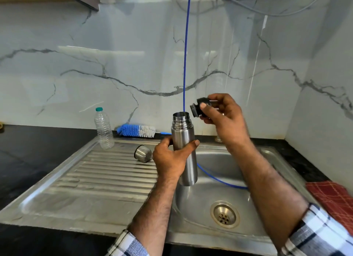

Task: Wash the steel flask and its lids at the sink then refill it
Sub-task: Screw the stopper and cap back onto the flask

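My left hand [170, 158] grips the steel flask [184, 139] around its middle and holds it upright over the left edge of the sink basin [214, 194]. The flask's threaded mouth is uncovered. My right hand [223, 114] holds the black inner stopper lid [198, 108] up and to the right of the mouth, apart from it. The steel cup lid [143, 153] lies on its side on the ribbed drainboard [107, 171], left of my left hand.
A blue and white bottle brush [136, 131] lies at the back of the drainboard beside a clear plastic bottle [103, 128]. A thin blue hose [185, 55] hangs down the wall into the basin. A red checked cloth [332, 198] lies at the right. Black countertop surrounds the sink.
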The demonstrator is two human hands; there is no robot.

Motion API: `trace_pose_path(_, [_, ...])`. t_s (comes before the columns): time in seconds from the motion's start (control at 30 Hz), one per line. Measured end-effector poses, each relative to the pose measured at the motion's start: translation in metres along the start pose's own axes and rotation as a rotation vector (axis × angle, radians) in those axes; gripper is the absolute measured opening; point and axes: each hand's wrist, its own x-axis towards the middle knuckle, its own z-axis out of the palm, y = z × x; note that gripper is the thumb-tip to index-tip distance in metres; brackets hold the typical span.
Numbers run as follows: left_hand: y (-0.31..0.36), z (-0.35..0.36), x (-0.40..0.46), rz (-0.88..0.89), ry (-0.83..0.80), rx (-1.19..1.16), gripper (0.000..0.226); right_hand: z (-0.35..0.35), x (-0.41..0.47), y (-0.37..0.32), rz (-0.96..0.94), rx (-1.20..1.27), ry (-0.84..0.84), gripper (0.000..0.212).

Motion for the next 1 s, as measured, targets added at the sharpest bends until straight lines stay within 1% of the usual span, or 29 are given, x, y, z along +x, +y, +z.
trace_pose_path(0.13, [-0.003,0.001,0.003,-0.026,0.009,0.006,0.056,0.011,0.016,-0.013,-0.126,-0.254,-0.125,0.028])
trace_pose_path(0.23, [-0.003,0.000,0.005,-0.045,0.006,0.012,0.057,0.015,0.021,-0.016,-0.164,-0.367,-0.180,0.027])
trace_pose_path(0.37, [-0.002,-0.001,0.003,-0.033,-0.007,0.032,0.056,0.018,0.026,-0.021,-0.188,-0.441,-0.234,0.033])
trace_pose_path(0.5, [0.000,-0.002,0.001,-0.015,-0.022,0.051,0.058,0.018,0.027,-0.021,-0.159,-0.576,-0.326,0.035])
trace_pose_path(0.57, [0.002,-0.003,0.001,-0.002,-0.019,0.051,0.058,0.016,0.023,-0.016,-0.143,-0.595,-0.372,0.036])
trace_pose_path(0.63, [0.002,-0.003,0.001,0.018,-0.027,0.060,0.057,0.013,0.019,-0.009,-0.121,-0.568,-0.361,0.037])
trace_pose_path(0.8, [-0.003,0.001,-0.005,0.047,-0.067,0.089,0.056,0.011,0.004,0.011,-0.052,-0.415,-0.256,0.046])
trace_pose_path(0.9, [-0.002,0.003,-0.007,0.044,-0.103,0.073,0.055,0.017,-0.006,0.026,-0.038,-0.346,-0.182,0.044])
trace_pose_path(1.0, [0.000,0.004,-0.011,0.052,-0.122,0.052,0.054,0.019,-0.014,0.033,0.034,-0.065,-0.188,0.031])
